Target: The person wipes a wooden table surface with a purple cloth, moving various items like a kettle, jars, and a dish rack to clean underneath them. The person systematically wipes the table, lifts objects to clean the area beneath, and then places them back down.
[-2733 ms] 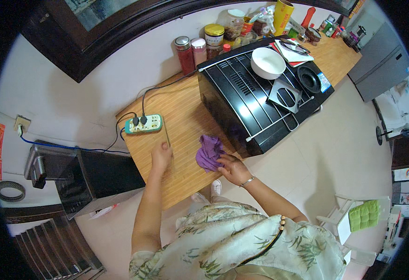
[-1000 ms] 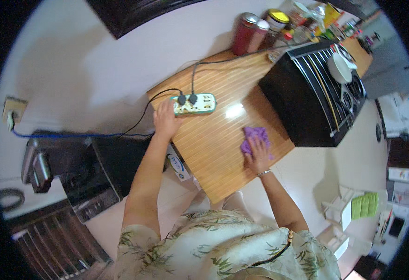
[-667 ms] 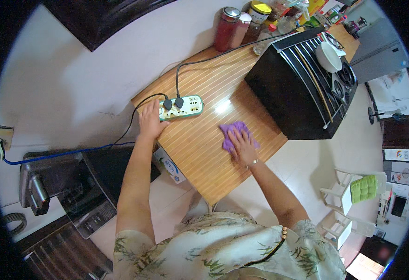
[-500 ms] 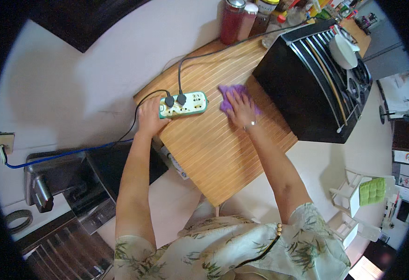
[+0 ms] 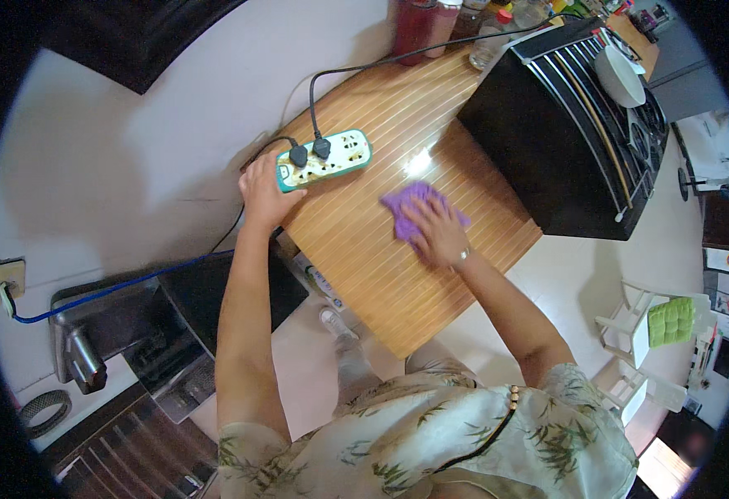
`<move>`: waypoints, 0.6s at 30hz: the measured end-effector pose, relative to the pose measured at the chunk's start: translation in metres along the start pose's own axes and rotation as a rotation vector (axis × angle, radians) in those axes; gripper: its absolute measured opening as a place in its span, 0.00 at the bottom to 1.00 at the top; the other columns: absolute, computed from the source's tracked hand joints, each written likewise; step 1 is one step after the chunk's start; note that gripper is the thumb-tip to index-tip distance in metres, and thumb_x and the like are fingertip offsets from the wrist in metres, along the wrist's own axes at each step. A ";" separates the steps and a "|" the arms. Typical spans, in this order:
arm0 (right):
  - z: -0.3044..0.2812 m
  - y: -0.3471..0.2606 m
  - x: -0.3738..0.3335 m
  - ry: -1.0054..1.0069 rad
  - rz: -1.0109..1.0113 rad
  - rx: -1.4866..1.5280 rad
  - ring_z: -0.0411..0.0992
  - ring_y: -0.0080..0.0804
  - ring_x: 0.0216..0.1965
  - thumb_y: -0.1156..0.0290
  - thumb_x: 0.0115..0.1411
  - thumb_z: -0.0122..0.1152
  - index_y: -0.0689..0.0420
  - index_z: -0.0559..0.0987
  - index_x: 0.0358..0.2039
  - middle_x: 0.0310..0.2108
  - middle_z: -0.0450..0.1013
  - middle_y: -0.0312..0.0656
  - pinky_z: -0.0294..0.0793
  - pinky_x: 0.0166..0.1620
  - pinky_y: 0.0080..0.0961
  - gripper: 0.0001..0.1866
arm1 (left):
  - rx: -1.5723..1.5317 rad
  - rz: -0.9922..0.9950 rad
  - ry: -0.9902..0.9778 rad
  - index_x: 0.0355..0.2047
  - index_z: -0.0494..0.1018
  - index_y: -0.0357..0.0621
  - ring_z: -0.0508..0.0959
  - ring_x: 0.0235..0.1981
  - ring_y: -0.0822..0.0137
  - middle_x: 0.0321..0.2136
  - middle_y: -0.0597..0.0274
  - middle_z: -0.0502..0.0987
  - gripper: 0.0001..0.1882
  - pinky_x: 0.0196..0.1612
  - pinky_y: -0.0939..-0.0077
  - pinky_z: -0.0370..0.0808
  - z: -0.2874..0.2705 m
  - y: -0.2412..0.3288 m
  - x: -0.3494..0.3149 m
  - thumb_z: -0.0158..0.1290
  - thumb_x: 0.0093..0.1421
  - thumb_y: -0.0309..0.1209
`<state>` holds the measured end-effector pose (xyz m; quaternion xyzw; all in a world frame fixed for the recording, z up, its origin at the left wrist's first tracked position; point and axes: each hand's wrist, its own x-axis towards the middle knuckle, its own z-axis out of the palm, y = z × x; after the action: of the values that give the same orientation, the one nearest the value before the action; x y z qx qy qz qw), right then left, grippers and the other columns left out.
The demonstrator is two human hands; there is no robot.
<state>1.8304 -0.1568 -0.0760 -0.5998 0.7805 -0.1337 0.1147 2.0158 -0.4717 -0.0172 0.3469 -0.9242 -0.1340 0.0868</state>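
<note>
On the slatted wooden tabletop (image 5: 356,274), a crumpled purple cloth (image 5: 399,208) lies under my right hand (image 5: 438,229). The fingers of that hand bend over the cloth and press it against the wood; a bracelet circles the wrist. At the table's left edge my left hand (image 5: 266,193) is closed around the near-left end of a white and green power strip (image 5: 331,162). Brown stains mark the strip's top. Two black plugs (image 5: 321,148) sit in its sockets, with black cords running from them. My left fingers are partly hidden behind the strip.
A black cabinet (image 5: 514,158) with a rack on top, holding a white bowl (image 5: 619,76), stands on the table's right side. Jars and bottles (image 5: 485,51) line the far edge. A dark sink (image 5: 106,308) lies at left, a white chair (image 5: 631,328) at right.
My right hand has drawn the purple cloth toward me across the tabletop. The left hand has stayed on the power strip, whose far cord still runs to the back. The whole view has shifted slightly.
</note>
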 end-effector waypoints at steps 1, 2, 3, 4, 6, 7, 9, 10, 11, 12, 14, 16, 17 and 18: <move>0.001 -0.003 0.029 0.047 0.096 -0.022 0.51 0.51 0.65 0.56 0.58 0.57 0.41 0.62 0.64 0.66 0.55 0.41 0.42 0.66 0.56 0.33 | -0.033 0.009 -0.001 0.58 0.62 0.52 0.64 0.58 0.52 0.55 0.58 0.68 0.46 0.59 0.51 0.58 -0.001 0.008 0.000 0.70 0.38 0.42; 0.001 -0.022 0.055 0.117 0.188 -0.047 0.52 0.51 0.65 0.55 0.58 0.57 0.42 0.62 0.64 0.66 0.55 0.41 0.42 0.66 0.56 0.33 | -0.047 0.046 0.008 0.58 0.63 0.52 0.64 0.58 0.52 0.55 0.58 0.68 0.46 0.59 0.50 0.58 -0.006 0.011 0.003 0.70 0.38 0.42; 0.003 -0.044 0.063 0.141 0.239 -0.018 0.52 0.51 0.65 0.57 0.59 0.56 0.43 0.63 0.63 0.66 0.55 0.42 0.40 0.67 0.55 0.31 | -0.066 0.070 0.005 0.58 0.63 0.52 0.64 0.58 0.52 0.55 0.58 0.68 0.45 0.59 0.50 0.58 -0.007 0.009 0.004 0.70 0.38 0.42; 0.013 -0.060 0.058 0.120 0.190 0.010 0.52 0.51 0.65 0.57 0.59 0.56 0.43 0.63 0.63 0.66 0.55 0.42 0.39 0.67 0.55 0.31 | -0.095 0.098 0.001 0.58 0.63 0.53 0.64 0.58 0.52 0.55 0.58 0.68 0.45 0.59 0.50 0.58 -0.007 0.006 0.006 0.70 0.38 0.42; 0.036 -0.094 0.021 0.080 0.100 0.041 0.52 0.50 0.65 0.58 0.59 0.56 0.43 0.64 0.63 0.66 0.55 0.41 0.39 0.67 0.55 0.30 | -0.062 0.085 -0.047 0.58 0.63 0.51 0.63 0.59 0.52 0.55 0.57 0.68 0.45 0.59 0.50 0.57 -0.004 -0.007 0.008 0.70 0.39 0.42; 0.043 -0.106 -0.008 0.037 0.040 0.059 0.52 0.49 0.65 0.57 0.58 0.57 0.42 0.64 0.63 0.66 0.56 0.41 0.40 0.67 0.55 0.31 | -0.044 0.066 -0.079 0.58 0.63 0.51 0.63 0.59 0.52 0.55 0.57 0.68 0.45 0.59 0.50 0.57 -0.004 -0.010 0.010 0.69 0.39 0.42; 0.043 -0.127 -0.074 -0.038 -0.005 0.090 0.53 0.48 0.65 0.55 0.56 0.58 0.42 0.64 0.63 0.65 0.57 0.40 0.41 0.68 0.53 0.33 | -0.048 0.062 -0.107 0.58 0.62 0.49 0.63 0.59 0.52 0.55 0.56 0.68 0.45 0.60 0.50 0.57 -0.010 -0.007 0.011 0.69 0.39 0.42; 0.038 -0.126 -0.102 -0.068 0.014 0.113 0.53 0.47 0.65 0.55 0.56 0.58 0.42 0.64 0.63 0.65 0.58 0.40 0.41 0.68 0.51 0.34 | -0.065 0.078 -0.090 0.58 0.62 0.50 0.63 0.60 0.52 0.55 0.56 0.68 0.45 0.60 0.50 0.57 -0.007 -0.009 0.011 0.69 0.39 0.42; 0.032 -0.117 -0.114 -0.058 0.099 0.093 0.54 0.47 0.65 0.56 0.55 0.59 0.43 0.64 0.63 0.65 0.58 0.40 0.42 0.68 0.51 0.34 | -0.076 0.101 -0.076 0.58 0.62 0.50 0.63 0.60 0.51 0.56 0.56 0.68 0.45 0.60 0.50 0.57 0.000 -0.012 0.012 0.69 0.39 0.42; 0.025 -0.107 -0.123 -0.042 0.183 0.074 0.54 0.47 0.65 0.57 0.55 0.59 0.43 0.63 0.63 0.65 0.58 0.41 0.43 0.68 0.50 0.34 | -0.083 0.125 -0.058 0.58 0.62 0.50 0.63 0.60 0.51 0.56 0.56 0.68 0.45 0.60 0.50 0.57 0.000 -0.015 0.015 0.69 0.39 0.42; 0.019 -0.086 -0.126 0.052 0.357 0.014 0.54 0.47 0.65 0.59 0.55 0.59 0.44 0.63 0.64 0.65 0.57 0.41 0.44 0.68 0.49 0.34 | -0.092 0.110 -0.129 0.60 0.60 0.48 0.61 0.61 0.52 0.57 0.55 0.66 0.47 0.60 0.50 0.56 -0.004 -0.014 0.018 0.69 0.40 0.44; 0.018 -0.056 -0.117 0.207 0.511 -0.059 0.54 0.47 0.65 0.61 0.55 0.58 0.45 0.62 0.64 0.65 0.57 0.42 0.46 0.67 0.50 0.34 | -0.053 0.067 -0.107 0.60 0.60 0.47 0.61 0.61 0.51 0.57 0.54 0.65 0.48 0.60 0.50 0.57 0.002 -0.014 0.013 0.69 0.40 0.44; 0.017 -0.050 -0.115 0.222 0.535 -0.066 0.54 0.49 0.64 0.61 0.56 0.58 0.46 0.62 0.64 0.65 0.56 0.43 0.46 0.67 0.49 0.34 | -0.059 0.070 -0.075 0.59 0.60 0.46 0.61 0.60 0.51 0.56 0.54 0.66 0.48 0.60 0.50 0.57 0.008 -0.012 0.011 0.69 0.40 0.44; 0.017 -0.048 -0.109 0.233 0.554 -0.063 0.53 0.50 0.64 0.61 0.56 0.57 0.46 0.61 0.64 0.65 0.56 0.44 0.46 0.67 0.49 0.34 | -0.057 0.063 -0.047 0.59 0.60 0.46 0.61 0.60 0.51 0.56 0.54 0.66 0.48 0.60 0.49 0.57 0.011 -0.012 0.007 0.69 0.40 0.44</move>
<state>1.9076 -0.0646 -0.0729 -0.3481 0.9261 -0.1408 0.0380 2.0149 -0.4830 -0.0311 0.3115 -0.9323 -0.1658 0.0791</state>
